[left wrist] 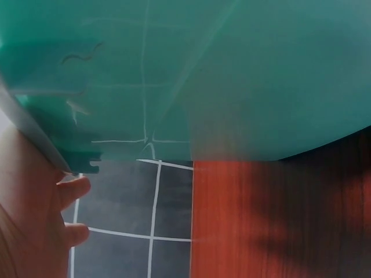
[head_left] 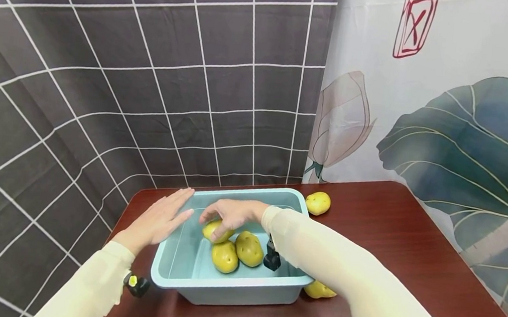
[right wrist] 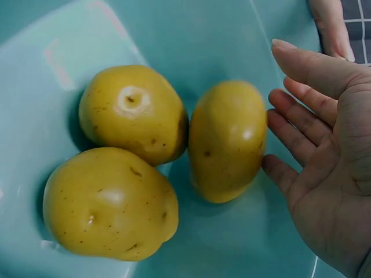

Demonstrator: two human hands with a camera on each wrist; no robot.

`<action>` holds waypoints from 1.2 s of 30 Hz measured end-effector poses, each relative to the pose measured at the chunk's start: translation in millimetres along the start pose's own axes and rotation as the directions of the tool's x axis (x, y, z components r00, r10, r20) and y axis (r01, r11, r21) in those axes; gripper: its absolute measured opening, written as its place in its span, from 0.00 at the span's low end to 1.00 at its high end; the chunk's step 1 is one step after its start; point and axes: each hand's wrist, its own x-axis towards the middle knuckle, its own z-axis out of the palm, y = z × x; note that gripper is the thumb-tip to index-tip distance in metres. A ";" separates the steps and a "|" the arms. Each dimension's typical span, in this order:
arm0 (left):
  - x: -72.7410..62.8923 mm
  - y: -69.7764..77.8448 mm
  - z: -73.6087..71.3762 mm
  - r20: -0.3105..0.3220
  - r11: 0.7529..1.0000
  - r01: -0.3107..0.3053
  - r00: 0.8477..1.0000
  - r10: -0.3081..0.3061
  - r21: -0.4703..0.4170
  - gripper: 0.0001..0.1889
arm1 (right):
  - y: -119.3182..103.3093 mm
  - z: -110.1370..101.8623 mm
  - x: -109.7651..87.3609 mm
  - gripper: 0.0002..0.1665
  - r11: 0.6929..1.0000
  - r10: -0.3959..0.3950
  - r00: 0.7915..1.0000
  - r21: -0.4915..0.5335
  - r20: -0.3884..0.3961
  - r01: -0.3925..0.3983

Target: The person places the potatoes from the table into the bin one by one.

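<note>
A light blue plastic basin point(head_left: 234, 279) stands on the table with three yellow potatoes in it. My right hand point(head_left: 234, 216) is inside, over the leftmost potato point(right wrist: 227, 142); its fingers are loosely bent beside that potato, and the thumb stands apart from it. Against this one lie a second potato point(right wrist: 133, 114) and a larger, lumpy potato point(right wrist: 113, 204). My left hand point(head_left: 158, 220) lies at the basin's left rim, fingers extended and thumb spread. In the left wrist view only part of the left hand point(left wrist: 35, 214) shows, beside the basin's wall.
One potato point(head_left: 318, 203) lies on the red-brown table point(head_left: 392, 236) by the basin's far right corner. Another potato point(head_left: 318, 290) sits at the near right corner, partly covered by the right sleeve. A dark gridded curtain point(head_left: 160, 95) hangs behind the table.
</note>
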 end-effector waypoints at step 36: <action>0.1 1.8 -0.5 0.018 0.999 0.048 0.999 -0.048 0.011 0.33 | -4.2 -19.2 -4.8 0.37 0.991 -0.084 0.984 0.087 -0.154 0.098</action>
